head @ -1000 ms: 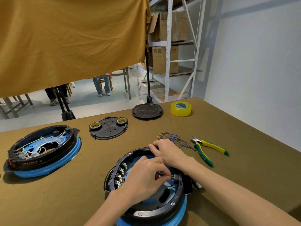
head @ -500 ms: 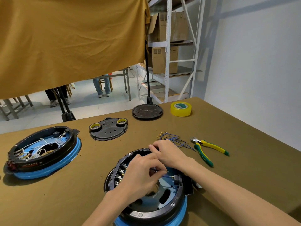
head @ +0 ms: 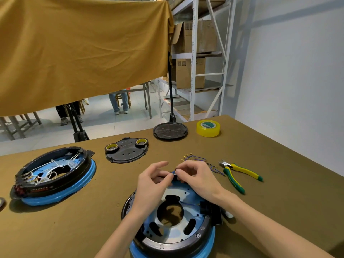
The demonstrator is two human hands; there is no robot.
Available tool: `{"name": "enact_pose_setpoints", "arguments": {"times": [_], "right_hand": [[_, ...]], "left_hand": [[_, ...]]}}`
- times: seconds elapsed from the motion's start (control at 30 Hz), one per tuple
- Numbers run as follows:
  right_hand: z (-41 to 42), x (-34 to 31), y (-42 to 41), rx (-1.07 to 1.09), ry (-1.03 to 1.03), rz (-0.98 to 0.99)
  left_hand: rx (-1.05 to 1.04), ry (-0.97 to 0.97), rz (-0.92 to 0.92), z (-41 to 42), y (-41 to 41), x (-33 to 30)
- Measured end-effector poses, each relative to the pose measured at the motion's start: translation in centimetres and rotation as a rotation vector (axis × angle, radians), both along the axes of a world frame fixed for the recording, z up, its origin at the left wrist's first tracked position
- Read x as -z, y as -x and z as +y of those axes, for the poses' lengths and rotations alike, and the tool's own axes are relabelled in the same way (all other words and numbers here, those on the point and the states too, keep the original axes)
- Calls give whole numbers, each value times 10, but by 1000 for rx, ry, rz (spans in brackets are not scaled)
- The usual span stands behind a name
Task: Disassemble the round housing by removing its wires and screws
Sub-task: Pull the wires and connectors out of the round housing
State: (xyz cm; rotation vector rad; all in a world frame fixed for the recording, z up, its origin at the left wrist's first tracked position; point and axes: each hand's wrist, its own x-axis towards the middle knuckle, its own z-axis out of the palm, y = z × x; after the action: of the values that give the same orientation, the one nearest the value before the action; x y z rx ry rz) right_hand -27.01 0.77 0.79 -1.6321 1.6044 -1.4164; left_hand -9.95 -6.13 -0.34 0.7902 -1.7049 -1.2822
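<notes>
The round housing (head: pixel 175 228) lay on the bench (head: pixel 279 202) directly before the person, its blue plate mostly bare, one blue wire (head: pixel 188 203) trailing across it toward a black connector at the right rim. The step in hand looked like wire removal: both hands met over the far rim, the left hand (head: pixel 151 180) and the right hand (head: pixel 195 176) each pinching the wire's upper end between thumb and fingertips. Next would likely come freeing that end, then laying it with the pulled wires (head: pixel 200 160) just beyond, beside the cutters (head: pixel 240 174).
</notes>
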Motion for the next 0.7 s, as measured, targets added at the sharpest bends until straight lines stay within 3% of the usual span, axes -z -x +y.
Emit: {"name": "enact_pose_setpoints", "arguments": {"times": [0.17,0.27,0.4,0.53,0.7], "right_hand": [[2,-9,8,-19,31,-69],[-11,-11,29,175,30,-213],[-35,-1,71,492,-137,-355],[-52,18,94,632,-242,-233],[-60,25,102,647,-311,6]], "left_hand": [[0,60,-36,2,1,2],[-42,148,-204,5,4,6],[86,85,-388,9,6,11],[112,376,-459,12,3,10],[331,383,-550,19,4,7]]}}
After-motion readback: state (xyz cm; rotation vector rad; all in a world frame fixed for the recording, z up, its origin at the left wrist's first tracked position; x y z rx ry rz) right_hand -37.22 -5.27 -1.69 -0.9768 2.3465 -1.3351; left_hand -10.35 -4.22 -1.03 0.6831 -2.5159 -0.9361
